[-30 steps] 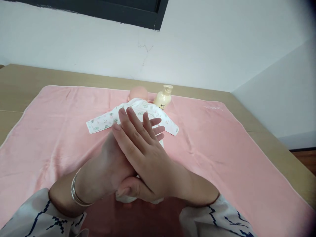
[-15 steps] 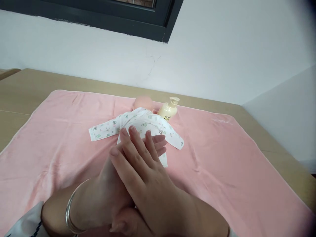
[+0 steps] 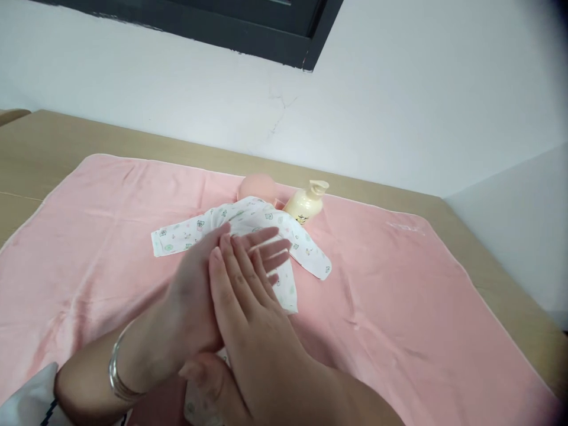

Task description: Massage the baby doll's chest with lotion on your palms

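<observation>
My left hand (image 3: 193, 302), with silver bangles (image 3: 116, 373) at its wrist, is palm up with fingers stretched out. My right hand (image 3: 264, 337) lies flat across that palm, its fingers straight and close together and its thumb pointing left. The palms touch, and no object shows between them. Beneath and beyond them a white patterned baby garment (image 3: 248, 213) is laid out with its sleeves spread. At its collar shows a smooth round pink dome (image 3: 257, 188), like a doll's head. A cream pump bottle (image 3: 306, 204) is beside it; the hands hide the garment's middle.
A pink blanket (image 3: 390, 307) with a pale edge covers much of the wooden table (image 3: 492, 284). Behind the table rises a white wall (image 3: 213, 100) with a dark window frame (image 3: 248, 35) above. A whitish mark (image 3: 406, 228) is on the blanket's far right.
My right hand has slid back and down along the left palm, uncovering more of the left fingers, which are now more spread. The view has shifted slightly.
</observation>
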